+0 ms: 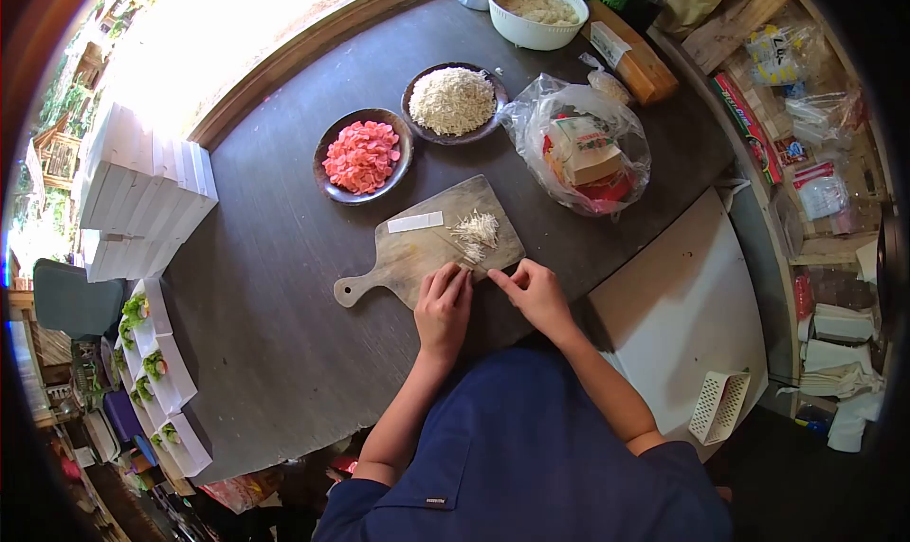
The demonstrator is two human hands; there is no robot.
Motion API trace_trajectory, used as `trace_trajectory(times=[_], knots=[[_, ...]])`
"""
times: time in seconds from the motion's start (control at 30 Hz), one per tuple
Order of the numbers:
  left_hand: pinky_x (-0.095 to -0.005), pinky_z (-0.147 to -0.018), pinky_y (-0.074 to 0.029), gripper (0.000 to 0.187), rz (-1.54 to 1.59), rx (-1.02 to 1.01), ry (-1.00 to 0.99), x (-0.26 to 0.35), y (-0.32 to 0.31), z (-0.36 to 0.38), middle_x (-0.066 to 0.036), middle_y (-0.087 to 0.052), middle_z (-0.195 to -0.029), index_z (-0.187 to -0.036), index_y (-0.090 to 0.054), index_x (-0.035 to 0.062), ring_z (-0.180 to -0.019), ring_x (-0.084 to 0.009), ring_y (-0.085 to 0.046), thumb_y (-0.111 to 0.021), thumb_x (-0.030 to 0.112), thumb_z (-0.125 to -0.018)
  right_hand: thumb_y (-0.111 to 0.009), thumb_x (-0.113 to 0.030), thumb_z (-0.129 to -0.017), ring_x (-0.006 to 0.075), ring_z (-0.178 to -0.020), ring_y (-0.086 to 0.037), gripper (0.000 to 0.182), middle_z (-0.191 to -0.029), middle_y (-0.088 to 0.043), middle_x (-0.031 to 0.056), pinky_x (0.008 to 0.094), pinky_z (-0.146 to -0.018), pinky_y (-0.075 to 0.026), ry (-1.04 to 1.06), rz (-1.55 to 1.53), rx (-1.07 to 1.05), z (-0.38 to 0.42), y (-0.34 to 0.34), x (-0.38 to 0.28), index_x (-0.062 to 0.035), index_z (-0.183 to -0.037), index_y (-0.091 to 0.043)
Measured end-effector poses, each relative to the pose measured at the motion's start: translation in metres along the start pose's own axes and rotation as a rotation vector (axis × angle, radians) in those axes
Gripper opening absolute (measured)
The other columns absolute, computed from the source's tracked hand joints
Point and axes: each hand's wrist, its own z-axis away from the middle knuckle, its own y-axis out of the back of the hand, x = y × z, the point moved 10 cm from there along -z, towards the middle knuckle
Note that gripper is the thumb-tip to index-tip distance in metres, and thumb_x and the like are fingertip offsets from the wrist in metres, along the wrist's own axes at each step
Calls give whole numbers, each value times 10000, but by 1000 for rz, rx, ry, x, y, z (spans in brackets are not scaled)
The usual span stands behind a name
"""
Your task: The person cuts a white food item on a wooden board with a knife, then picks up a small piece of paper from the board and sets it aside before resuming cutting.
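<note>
A wooden cutting board (408, 258) with a holed handle lies in front of me. On its right part is a small loose pile of thin white slivers (476, 231). Left of them lies a flat, bright white strip (415, 222), whose kind I cannot make out. My left hand (444, 300) rests at the board's near edge, fingers pressed together at the tips. Just to its right, my right hand (531, 294) is closed in a pinch at the board's near right corner. What either hand's fingertips hold is too small to name.
Beyond the board stand a bowl of pink slices (362, 157), a bowl of white shreds (453, 101) and a clear plastic bag (592, 149) with packets. A white colander (536, 32) is at the back. Stacked white boxes (142, 187) and open boxes with greens (161, 371) line the left.
</note>
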Motion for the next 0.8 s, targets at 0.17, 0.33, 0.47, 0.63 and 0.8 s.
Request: trace_trajectory(times=[0.17, 0.33, 0.47, 0.63, 0.8], knots=[[-408, -936, -586, 195, 41, 1, 7, 0, 1, 1, -74, -756, -1156, -1085, -805, 27, -1071, -292, -716, -820, 40, -892, -813, -563, -943, 400, -756, -752, 583, -736, -726, 183, 476, -706, -569, -5, 162, 15, 13, 20, -19, -25, -803, -638], [-410, -944, -585, 197, 33, -12, 11, -1, 1, 1, -78, -757, -1165, -1087, -805, 25, -1080, -297, -715, -818, 33, -890, -791, -590, -948, 428, -778, -751, 584, -738, -731, 183, 514, -719, -571, 0, 234, 9, 26, 19, -21, -40, -820, -643], [-410, -945, -586, 192, 45, -11, 8, 1, 2, 0, -78, -759, -1168, -1081, -803, 19, -1084, -297, -716, -816, 26, -889, -826, -545, -939, 382, -724, -735, 578, -726, -707, 188, 470, -680, -548, 2, 222, 3, 24, 21, -23, -16, -808, -633], [-412, -942, -588, 192, 45, -11, 1, 0, 1, 0, -81, -766, -1155, -1080, -805, 22, -1080, -297, -718, -819, 28, -889, -809, -579, -932, 395, -772, -764, 550, -764, -752, 169, 494, -715, -580, 15, 160, 13, 15, 9, -18, -49, -844, -691], [-409, -942, -590, 186, 19, 2, -9, 1, 2, 1, -81, -773, -1145, -1078, -807, 27, -1074, -297, -720, -820, 39, -893, -859, -516, -921, 287, -692, -739, 546, -741, -736, 157, 409, -678, -564, 33, 86, 60, 5, 8, -15, -13, -802, -681]])
